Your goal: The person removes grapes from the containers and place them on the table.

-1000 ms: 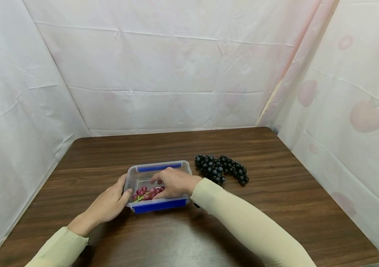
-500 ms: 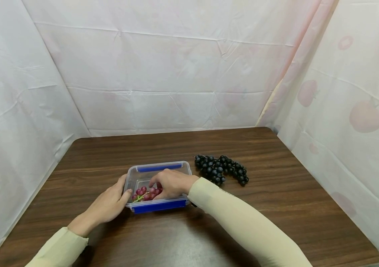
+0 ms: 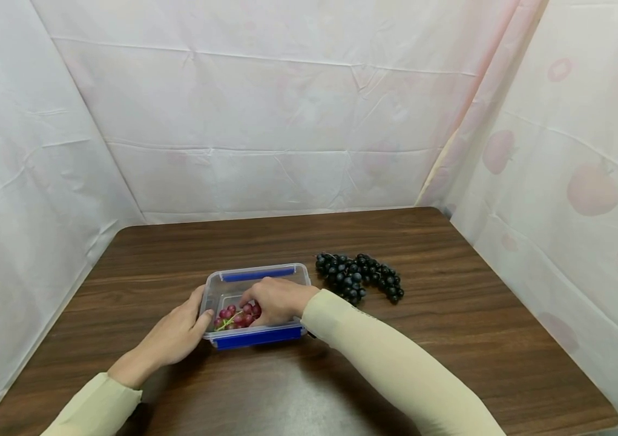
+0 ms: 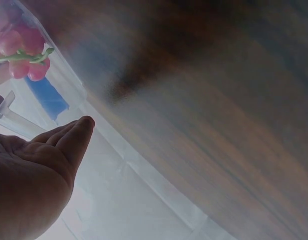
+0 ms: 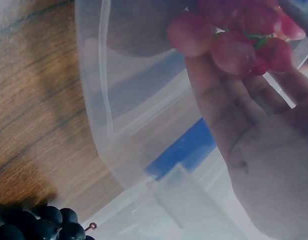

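Note:
A clear plastic food container point(image 3: 261, 338) with blue clips stands without a lid on the table. Inside it, near its front left, lies a bunch of red grapes point(image 3: 235, 318) on a green stem. My left hand point(image 3: 175, 333) holds the container's left side, thumb by the front corner. Reaching in over the right side, my right hand point(image 3: 276, 300) has its curled fingers and thumb around the right end of the red grapes. In the right wrist view the fingers point(image 5: 213, 95) touch the red grapes point(image 5: 233, 52), seen through the clear wall.
Dark grapes point(image 3: 344, 278) lie in bunches on the brown wooden table point(image 3: 428, 351), just right of the container. White curtains point(image 3: 287, 121) hang behind the table and along both sides.
My right hand has moved slightly left and its fingers have closed in on the red grapes. The left hand stays at the container, which keeps its place.

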`<control>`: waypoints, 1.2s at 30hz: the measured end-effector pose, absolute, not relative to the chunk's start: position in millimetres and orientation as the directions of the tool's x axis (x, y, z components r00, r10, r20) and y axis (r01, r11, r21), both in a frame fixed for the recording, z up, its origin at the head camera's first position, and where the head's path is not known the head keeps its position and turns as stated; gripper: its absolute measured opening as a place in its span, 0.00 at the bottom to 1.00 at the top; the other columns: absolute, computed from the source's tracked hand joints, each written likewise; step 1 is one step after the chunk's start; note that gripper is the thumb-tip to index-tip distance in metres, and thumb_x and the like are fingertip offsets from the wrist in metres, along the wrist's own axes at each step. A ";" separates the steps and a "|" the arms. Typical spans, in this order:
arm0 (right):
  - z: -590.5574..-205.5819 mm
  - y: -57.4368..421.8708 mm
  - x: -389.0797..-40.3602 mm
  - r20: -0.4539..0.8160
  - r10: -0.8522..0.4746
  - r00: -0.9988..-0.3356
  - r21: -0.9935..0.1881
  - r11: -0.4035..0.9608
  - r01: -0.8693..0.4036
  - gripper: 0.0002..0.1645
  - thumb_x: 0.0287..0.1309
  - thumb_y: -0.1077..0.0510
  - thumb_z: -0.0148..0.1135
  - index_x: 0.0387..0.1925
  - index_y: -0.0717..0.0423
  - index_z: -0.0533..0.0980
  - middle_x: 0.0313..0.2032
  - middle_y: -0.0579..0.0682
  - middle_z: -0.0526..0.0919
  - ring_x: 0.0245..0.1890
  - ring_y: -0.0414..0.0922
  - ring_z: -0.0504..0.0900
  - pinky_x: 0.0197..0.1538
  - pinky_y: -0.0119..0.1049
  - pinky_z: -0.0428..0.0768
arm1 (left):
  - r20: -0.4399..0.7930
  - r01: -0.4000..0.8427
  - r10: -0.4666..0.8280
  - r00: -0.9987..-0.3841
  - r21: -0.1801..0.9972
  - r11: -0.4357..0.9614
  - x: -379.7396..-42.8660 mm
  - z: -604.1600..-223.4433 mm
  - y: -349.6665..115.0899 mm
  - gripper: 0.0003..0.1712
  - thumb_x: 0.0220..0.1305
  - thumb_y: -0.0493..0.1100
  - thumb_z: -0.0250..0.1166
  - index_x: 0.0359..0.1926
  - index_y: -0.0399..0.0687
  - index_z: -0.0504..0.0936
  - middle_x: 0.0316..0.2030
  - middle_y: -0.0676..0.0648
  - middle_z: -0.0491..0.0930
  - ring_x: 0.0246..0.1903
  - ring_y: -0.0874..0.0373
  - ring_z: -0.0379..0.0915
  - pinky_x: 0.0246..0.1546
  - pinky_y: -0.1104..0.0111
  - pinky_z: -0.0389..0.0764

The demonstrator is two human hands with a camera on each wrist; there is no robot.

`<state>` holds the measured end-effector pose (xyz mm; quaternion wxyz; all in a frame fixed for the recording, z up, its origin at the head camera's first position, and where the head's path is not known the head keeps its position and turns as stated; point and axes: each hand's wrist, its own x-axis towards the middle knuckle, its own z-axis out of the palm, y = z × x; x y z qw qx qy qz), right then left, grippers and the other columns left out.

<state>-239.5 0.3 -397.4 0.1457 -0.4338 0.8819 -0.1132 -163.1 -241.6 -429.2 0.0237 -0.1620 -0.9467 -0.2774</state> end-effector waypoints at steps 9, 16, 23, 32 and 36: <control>-397.9 -5.6 -238.7 -0.185 -0.797 -0.575 -0.310 0.602 -0.736 0.23 0.60 0.43 0.74 0.56 0.42 0.83 0.43 0.37 0.83 0.41 0.33 0.79 0.49 0.30 0.78 | 0.134 0.319 0.293 -0.947 0.513 0.797 -163.0 -429.5 -242.4 0.34 0.79 0.45 0.52 0.78 0.39 0.54 0.60 0.35 0.78 0.55 0.44 0.79 0.54 0.41 0.76; -396.9 -8.5 -238.7 -0.203 -0.800 -0.565 -0.307 0.600 -0.739 0.13 0.61 0.47 0.74 0.46 0.44 0.83 0.34 0.38 0.80 0.32 0.35 0.78 0.38 0.28 0.76 | 0.138 0.323 0.295 -0.946 0.511 0.796 -162.7 -429.5 -242.7 0.33 0.79 0.44 0.53 0.78 0.39 0.54 0.59 0.36 0.79 0.52 0.46 0.80 0.53 0.42 0.77; -398.7 -8.4 -240.4 -0.215 -0.811 -0.544 -0.312 0.585 -0.749 0.10 0.63 0.54 0.72 0.46 0.42 0.84 0.36 0.37 0.81 0.35 0.35 0.78 0.41 0.28 0.77 | 0.137 0.322 0.294 -0.946 0.511 0.797 -162.9 -430.5 -243.4 0.33 0.79 0.44 0.53 0.78 0.40 0.54 0.58 0.35 0.79 0.52 0.46 0.80 0.52 0.43 0.78; -398.9 -7.6 -243.0 -0.219 -0.823 -0.525 -0.347 0.568 -0.746 0.14 0.62 0.54 0.73 0.50 0.43 0.85 0.38 0.37 0.81 0.37 0.34 0.78 0.42 0.27 0.77 | 0.146 0.328 0.295 -0.944 0.510 0.795 -163.7 -431.1 -243.2 0.33 0.79 0.44 0.53 0.78 0.40 0.55 0.59 0.36 0.79 0.53 0.46 0.79 0.52 0.43 0.77; -396.7 -4.3 -243.7 -0.211 -0.821 -0.530 -0.378 0.568 -0.731 0.16 0.61 0.54 0.74 0.50 0.43 0.85 0.38 0.37 0.81 0.37 0.34 0.78 0.41 0.26 0.77 | 0.152 0.335 0.300 -0.942 0.507 0.794 -163.9 -431.0 -243.2 0.33 0.79 0.44 0.53 0.78 0.40 0.55 0.59 0.36 0.79 0.54 0.45 0.79 0.53 0.43 0.77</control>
